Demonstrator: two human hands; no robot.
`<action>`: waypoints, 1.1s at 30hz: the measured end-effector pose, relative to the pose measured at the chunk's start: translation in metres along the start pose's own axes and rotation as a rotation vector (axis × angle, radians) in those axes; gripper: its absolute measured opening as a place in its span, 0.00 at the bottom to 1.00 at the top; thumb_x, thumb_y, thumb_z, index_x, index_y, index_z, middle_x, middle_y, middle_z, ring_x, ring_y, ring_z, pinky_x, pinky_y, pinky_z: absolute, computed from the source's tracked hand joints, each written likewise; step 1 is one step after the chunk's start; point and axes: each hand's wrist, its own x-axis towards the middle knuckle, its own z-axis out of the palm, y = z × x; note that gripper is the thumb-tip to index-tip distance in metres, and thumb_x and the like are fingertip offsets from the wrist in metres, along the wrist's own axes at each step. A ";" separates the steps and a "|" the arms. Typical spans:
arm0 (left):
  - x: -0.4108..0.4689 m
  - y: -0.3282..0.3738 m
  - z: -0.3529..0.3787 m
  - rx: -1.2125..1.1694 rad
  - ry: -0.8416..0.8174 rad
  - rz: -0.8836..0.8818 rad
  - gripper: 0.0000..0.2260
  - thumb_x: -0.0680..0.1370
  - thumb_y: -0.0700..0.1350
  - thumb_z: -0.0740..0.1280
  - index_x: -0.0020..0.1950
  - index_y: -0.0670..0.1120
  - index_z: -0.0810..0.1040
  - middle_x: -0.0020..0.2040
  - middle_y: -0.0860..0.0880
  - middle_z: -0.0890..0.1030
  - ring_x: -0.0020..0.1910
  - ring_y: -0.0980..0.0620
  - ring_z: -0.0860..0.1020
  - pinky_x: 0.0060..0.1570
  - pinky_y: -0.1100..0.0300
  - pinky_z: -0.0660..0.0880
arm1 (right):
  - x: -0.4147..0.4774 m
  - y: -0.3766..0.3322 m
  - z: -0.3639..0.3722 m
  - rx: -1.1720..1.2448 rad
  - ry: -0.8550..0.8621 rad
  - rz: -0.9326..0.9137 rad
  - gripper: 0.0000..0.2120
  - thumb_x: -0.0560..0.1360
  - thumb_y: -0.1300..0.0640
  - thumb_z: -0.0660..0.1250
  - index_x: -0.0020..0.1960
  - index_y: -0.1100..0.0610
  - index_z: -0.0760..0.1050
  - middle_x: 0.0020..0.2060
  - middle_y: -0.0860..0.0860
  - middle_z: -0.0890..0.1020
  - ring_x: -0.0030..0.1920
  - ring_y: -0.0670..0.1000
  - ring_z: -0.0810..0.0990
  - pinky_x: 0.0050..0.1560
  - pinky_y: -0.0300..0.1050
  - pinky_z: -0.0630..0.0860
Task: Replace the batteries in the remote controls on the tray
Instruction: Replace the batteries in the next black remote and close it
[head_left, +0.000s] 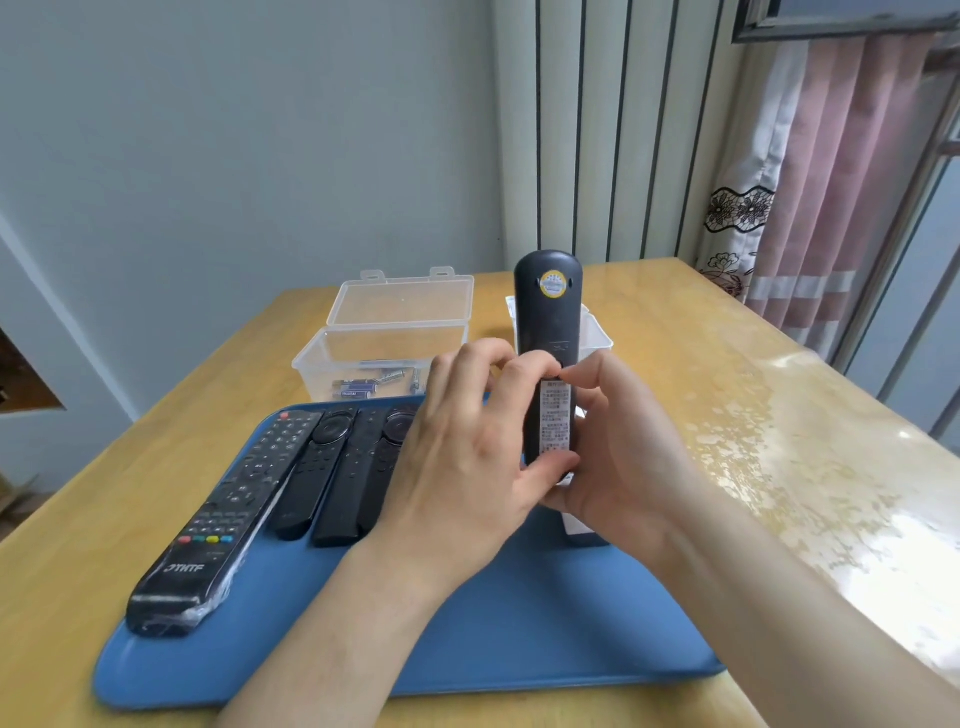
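Note:
I hold a black remote (548, 317) upright above the blue tray (519, 623), its back toward me, with a yellow round sticker near the top and a white label lower down. My left hand (467, 467) wraps its left side, thumb on the label's lower end. My right hand (618, 457) grips the right side, thumb pressing at the battery cover's top edge. Several black remotes lie side by side on the tray's left: a long plastic-wrapped one (223, 514) and slimmer ones (337, 467). The held remote's lower end is hidden by my hands.
A clear plastic box (374, 353) with its lid open stands behind the tray and holds several batteries (374, 387). A second clear container (597, 338) sits behind the held remote. The wooden table (727, 415) has a glossy cover; curtains hang at the right.

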 end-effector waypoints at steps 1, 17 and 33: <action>0.000 0.001 -0.001 -0.007 -0.024 -0.002 0.27 0.67 0.51 0.76 0.63 0.51 0.71 0.56 0.51 0.71 0.54 0.49 0.67 0.53 0.56 0.68 | 0.000 0.000 0.000 0.004 0.009 -0.001 0.13 0.70 0.53 0.60 0.46 0.55 0.80 0.36 0.54 0.80 0.44 0.55 0.76 0.48 0.51 0.71; 0.006 0.002 -0.009 -0.253 0.085 -0.167 0.12 0.69 0.48 0.71 0.44 0.52 0.69 0.39 0.58 0.69 0.42 0.56 0.69 0.40 0.64 0.66 | -0.003 0.009 0.012 -0.114 -0.005 -0.138 0.11 0.78 0.52 0.61 0.50 0.55 0.80 0.43 0.54 0.82 0.45 0.52 0.79 0.46 0.50 0.79; 0.005 -0.017 -0.035 -0.482 -1.057 -0.261 0.08 0.78 0.47 0.68 0.56 0.53 0.82 0.49 0.54 0.84 0.50 0.58 0.81 0.56 0.59 0.77 | 0.000 -0.001 0.000 -0.082 0.039 -0.176 0.07 0.80 0.65 0.56 0.53 0.62 0.73 0.39 0.59 0.83 0.33 0.54 0.78 0.26 0.43 0.68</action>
